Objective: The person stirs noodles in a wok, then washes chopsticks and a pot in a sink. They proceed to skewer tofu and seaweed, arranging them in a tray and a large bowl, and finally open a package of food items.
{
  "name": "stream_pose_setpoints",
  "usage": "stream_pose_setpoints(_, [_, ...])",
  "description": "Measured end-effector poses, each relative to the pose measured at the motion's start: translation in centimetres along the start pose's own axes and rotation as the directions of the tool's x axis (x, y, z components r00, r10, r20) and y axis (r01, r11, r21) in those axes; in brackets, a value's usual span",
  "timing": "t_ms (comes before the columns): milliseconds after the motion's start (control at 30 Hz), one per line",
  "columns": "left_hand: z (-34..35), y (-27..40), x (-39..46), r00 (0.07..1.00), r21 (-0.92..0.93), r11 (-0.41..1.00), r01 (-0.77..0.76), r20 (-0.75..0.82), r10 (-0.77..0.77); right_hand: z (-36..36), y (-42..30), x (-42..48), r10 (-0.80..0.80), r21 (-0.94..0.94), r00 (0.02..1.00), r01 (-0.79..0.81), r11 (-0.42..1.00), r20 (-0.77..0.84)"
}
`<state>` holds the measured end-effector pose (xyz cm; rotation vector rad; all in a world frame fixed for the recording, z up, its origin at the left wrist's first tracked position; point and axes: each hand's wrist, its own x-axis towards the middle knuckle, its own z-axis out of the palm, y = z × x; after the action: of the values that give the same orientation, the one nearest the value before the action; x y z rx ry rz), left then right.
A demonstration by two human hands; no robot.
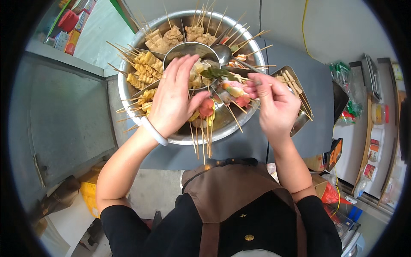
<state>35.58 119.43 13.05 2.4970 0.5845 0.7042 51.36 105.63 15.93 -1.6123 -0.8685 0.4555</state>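
Observation:
A big round metal pan [192,141] with dividers holds skewered foods in its sections. My right hand [273,99] pinches a bamboo skewer with dark green leafy food [219,73] on it, over the right side of the pan. My left hand [175,96] is held flat with the fingers together and the thumb apart, above the left of the round centre pot [192,46]; whether it touches anything is unclear. A metal ladle [223,54] leans at the pot's right rim. Yellow folded skewers [149,66] lie at the left, and pink flower-shaped slices [206,107] below the pot.
A rectangular metal tray [300,123] with more skewers stands right of the pan on the grey table [314,96]. Shelves with tubs [375,152] line the far right. A yellow box [89,192] sits low at the left, and a grey cabinet [67,106] stands beside the table.

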Motion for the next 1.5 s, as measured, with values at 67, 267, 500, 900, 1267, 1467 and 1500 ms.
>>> stream_pose_setpoints(67, [-0.2,0.8,1.3,0.993,-0.102,0.989,-0.105,-0.067,0.098,1.1,0.6,-0.1,-0.163,0.04,0.986,0.164,0.986,-0.038])
stream_pose_setpoints(267, [0.1,0.2,3.3,0.948,-0.096,0.945,-0.312,-0.094,0.303,2.2,-1.0,1.2,-0.491,-0.172,0.87,0.49,0.854,0.041])
stream_pose_setpoints(500, [-0.2,0.6,4.0,0.914,-0.026,0.941,-0.339,-0.246,0.322,0.7,-1.6,1.0,-0.57,-0.303,0.813,0.575,0.76,0.116])
stream_pose_setpoints(900, [-2.0,3.6,-7.9,0.911,-0.275,0.961,-0.011,0.393,0.123,-0.9,5.8,-6.5,-0.524,-0.495,0.68,0.733,0.467,0.512])
stream_pose_setpoints(1267, [1.5,5.5,-8.3,0.887,-0.321,0.942,0.1,0.458,0.062,-11.3,7.3,-7.2,-0.427,-0.718,0.847,0.508,0.477,0.316])
stream_pose_setpoints(1467, [1.4,7.9,-5.3,0.784,-0.078,0.997,-0.025,0.617,0.068,-25.6,16.2,-4.9,-0.196,-0.96,0.961,-0.145,0.24,-0.194])
stream_pose_setpoints(1500, [1.5,8.2,-5.1,0.745,0.037,0.993,-0.11,0.665,0.058,-26.5,16.7,-5.1,-0.106,-0.95,0.974,-0.166,0.266,-0.2])
